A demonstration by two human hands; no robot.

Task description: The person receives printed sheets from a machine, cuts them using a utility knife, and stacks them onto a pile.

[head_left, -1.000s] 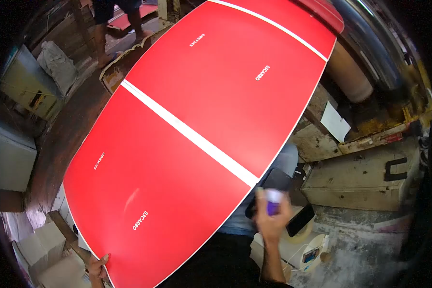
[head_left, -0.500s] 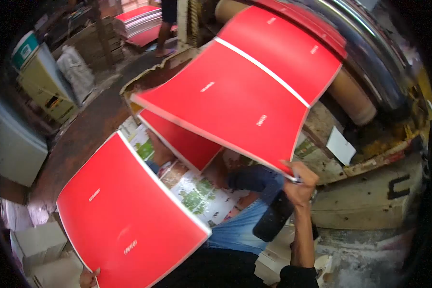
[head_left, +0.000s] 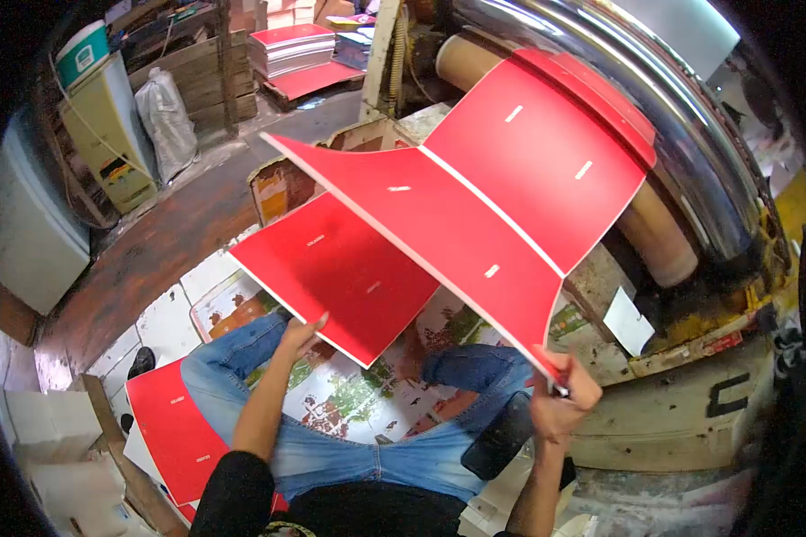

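Observation:
A connected web of red printed sheets (head_left: 537, 143) with small white lettering comes off a large shiny metal roller (head_left: 690, 152). My right hand (head_left: 564, 394) is closed on the near right corner of its curled front sheet (head_left: 439, 228); a small dark object shows in that grip, too small to name. Under it, a separate red sheet (head_left: 331, 268) slopes down over my lap, and my left hand (head_left: 303, 335) pinches its near edge, thumb on top. At lower left, another red sheet (head_left: 175, 430) lies on a stack beside my leg.
A black phone (head_left: 500, 436) rests on my thigh. Brown cardboard-like tubes (head_left: 667, 242) flank the web near the roller. A white paper (head_left: 629, 320) lies on the machine ledge. Farther back are a stack of red sheets (head_left: 294, 52), a white sack (head_left: 166, 121) and a teal-and-white bucket (head_left: 82, 55).
My left hand has let go of the red sheet at lower left, now on the stack, and taken the lower sheet's edge. My right hand still holds the upper sheet's corner, slightly lower.

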